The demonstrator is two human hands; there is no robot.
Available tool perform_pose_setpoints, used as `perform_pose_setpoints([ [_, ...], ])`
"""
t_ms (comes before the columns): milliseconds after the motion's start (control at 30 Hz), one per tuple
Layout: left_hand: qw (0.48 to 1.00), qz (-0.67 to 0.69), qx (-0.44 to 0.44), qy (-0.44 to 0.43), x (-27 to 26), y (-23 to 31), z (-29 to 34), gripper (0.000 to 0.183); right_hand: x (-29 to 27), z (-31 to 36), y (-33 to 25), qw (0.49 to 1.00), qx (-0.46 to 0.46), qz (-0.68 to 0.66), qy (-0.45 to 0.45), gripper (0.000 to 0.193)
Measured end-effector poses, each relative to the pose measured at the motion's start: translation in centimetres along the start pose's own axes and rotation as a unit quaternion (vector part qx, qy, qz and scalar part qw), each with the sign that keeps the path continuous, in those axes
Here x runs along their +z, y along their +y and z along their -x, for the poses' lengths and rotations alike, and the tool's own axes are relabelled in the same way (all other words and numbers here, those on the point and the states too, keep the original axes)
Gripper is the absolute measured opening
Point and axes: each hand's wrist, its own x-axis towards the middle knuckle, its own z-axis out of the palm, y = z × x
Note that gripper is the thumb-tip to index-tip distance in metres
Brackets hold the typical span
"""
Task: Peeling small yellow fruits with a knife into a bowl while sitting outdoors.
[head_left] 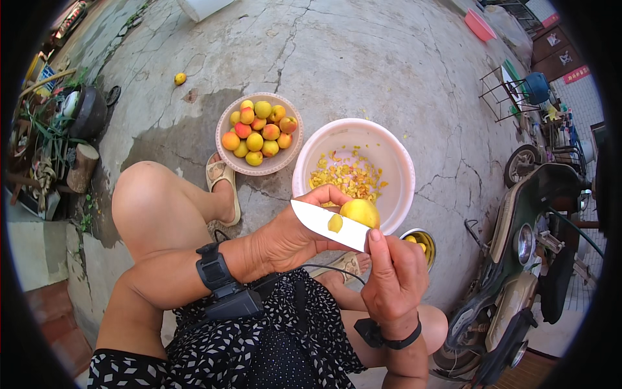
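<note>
Left grip (291,240) is wrapped round a yellow fruit (361,211), held up around the near rim of the pale pink basin (397,155), and the right grip (396,279) is clenched on a knife (317,220), blade lying alongside with a little yellow piece (335,223) stuck to it. Imo go shallow, short strokes, skin well clear of the edge, and lean over the basin so bits land on the scraps (343,180) in there. Fruit's probably slippery, so don't squeeze hard. Floor's cracked grey concrete (369,65), with a dark damp patch (162,146) near the bowl (257,171) of whole fruit. Looks like an open yard, motorbike (512,272) parked on the right.
</note>
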Motion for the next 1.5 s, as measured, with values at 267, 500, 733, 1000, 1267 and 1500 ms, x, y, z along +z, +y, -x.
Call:
perform_pose_setpoints([
  [267,1.0,-0.003,0.024,-0.014,0.8,0.3,0.3,0.041,-0.5,-0.2,-0.2,0.999,0.036,-0.008,0.001,0.043],
  [500,1.0,0.007,0.017,-0.006,1.7,1.0,0.6,0.041,-0.6,-0.2,0.8,0.999,0.048,-0.004,0.001,0.041],
  [733,0.999,-0.036,0.023,-0.02,0.9,0.4,0.3,0.047,-0.3,-0.1,0.5,0.999,0.027,-0.025,0.027,0.048],
  [1000,0.996,-0.056,0.05,-0.048,-0.4,-0.5,-0.2,0.045,-0.3,0.1,0.0,0.999,-0.027,-0.03,-0.012,0.05],
  [1267,0.999,-0.035,-0.009,-0.006,0.9,0.5,0.3,0.057,-0.6,0.1,0.1,1.0,-0.003,0.005,-0.001,0.049],
  [1500,0.999,-0.044,0.029,-0.009,0.8,0.7,0.1,0.049,-0.8,-0.4,0.2,0.998,0.052,-0.033,0.005,0.04],
])
